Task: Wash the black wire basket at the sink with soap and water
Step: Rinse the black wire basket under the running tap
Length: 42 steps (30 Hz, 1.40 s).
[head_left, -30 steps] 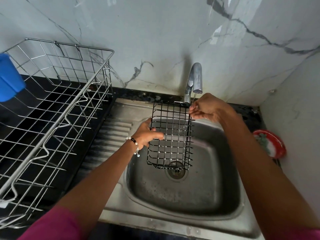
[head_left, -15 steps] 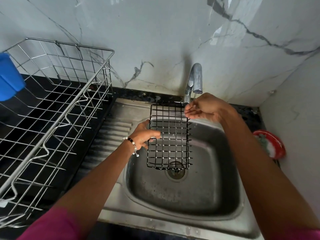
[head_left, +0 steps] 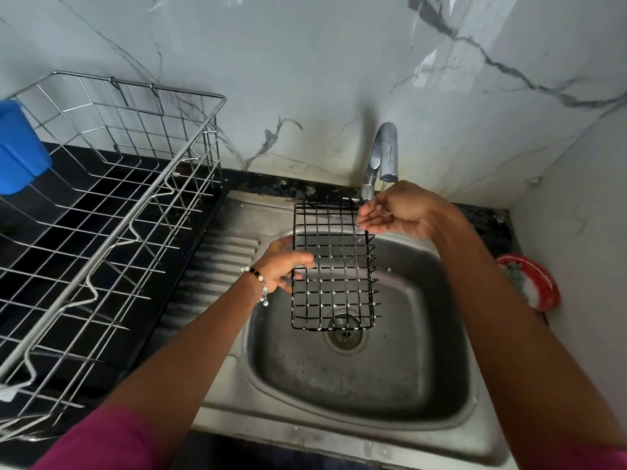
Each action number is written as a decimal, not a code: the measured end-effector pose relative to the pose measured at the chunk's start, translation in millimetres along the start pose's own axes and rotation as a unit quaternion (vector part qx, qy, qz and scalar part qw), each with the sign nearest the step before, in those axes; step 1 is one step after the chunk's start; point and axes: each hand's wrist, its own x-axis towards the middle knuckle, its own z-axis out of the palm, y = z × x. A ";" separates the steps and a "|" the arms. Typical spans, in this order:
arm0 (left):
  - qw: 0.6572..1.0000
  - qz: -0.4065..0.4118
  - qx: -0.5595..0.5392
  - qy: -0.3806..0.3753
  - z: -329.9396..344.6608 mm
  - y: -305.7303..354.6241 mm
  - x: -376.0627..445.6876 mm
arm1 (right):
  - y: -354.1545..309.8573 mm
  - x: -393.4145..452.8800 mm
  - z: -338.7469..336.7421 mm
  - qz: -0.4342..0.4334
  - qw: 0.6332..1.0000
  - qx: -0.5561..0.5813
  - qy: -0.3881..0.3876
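Note:
The black wire basket (head_left: 334, 266) hangs tilted over the steel sink (head_left: 356, 378), its lower end above the drain (head_left: 345, 335). My left hand (head_left: 283, 262), with a bead bracelet at the wrist, grips the basket's left edge at mid-height. My right hand (head_left: 395, 212) is at the basket's top right corner just under the tap (head_left: 381, 157), fingers spread and touching the wires. Water drops glint on the basket's wires. I cannot make out a clear stream from the spout.
A large steel dish rack (head_left: 101, 215) stands on the black counter to the left, with a blue container (head_left: 18, 150) at its far left. A red soap dish (head_left: 529, 283) with a scrubber sits right of the sink. Marble wall behind.
The basket has turned so its grid faces me flatter and has shifted slightly left. My right hand's fingers have loosened from a pinch into a spread, open pose at the top corner.

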 end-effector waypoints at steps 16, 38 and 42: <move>0.997 0.031 0.064 -0.001 7.4 6.5 -1.1 | -1.8 -1.7 10.2 -0.012 0.995 0.072 -0.071; 0.994 0.076 0.078 -0.016 34.9 18.3 7.6 | 1.4 -3.3 -11.7 -0.055 0.997 0.003 -0.048; 0.994 0.083 0.072 -0.030 35.2 18.2 16.6 | 3.0 -2.4 -10.0 -0.047 0.994 0.025 -0.091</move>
